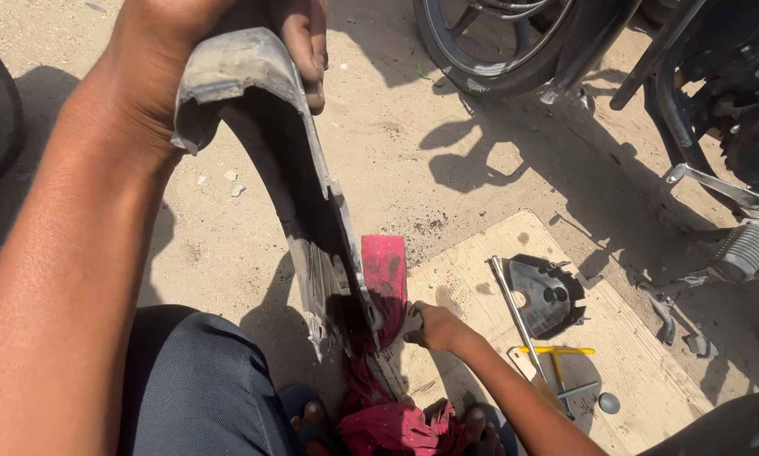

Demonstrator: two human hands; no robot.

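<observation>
My left hand [168, 51] grips the top end of a long, dusty grey plastic mudguard [265, 118], held upright and tilted. The mudguard's lower end [333, 295] rests near the ground between my knees. My right hand [434, 328] presses a red rag [385, 274] against the mudguard's lower edge. More of the rag [396, 426] lies bunched on the ground by my sandalled feet [308, 418].
A plywood board [641, 363] lies on the sandy ground, carrying a dark metal cover part [548, 291], a long socket wrench [519, 317] and a yellow-handled tool [555, 350]. A motorcycle's wheel [489, 42], frame and footpeg [742, 249] stand at the upper right.
</observation>
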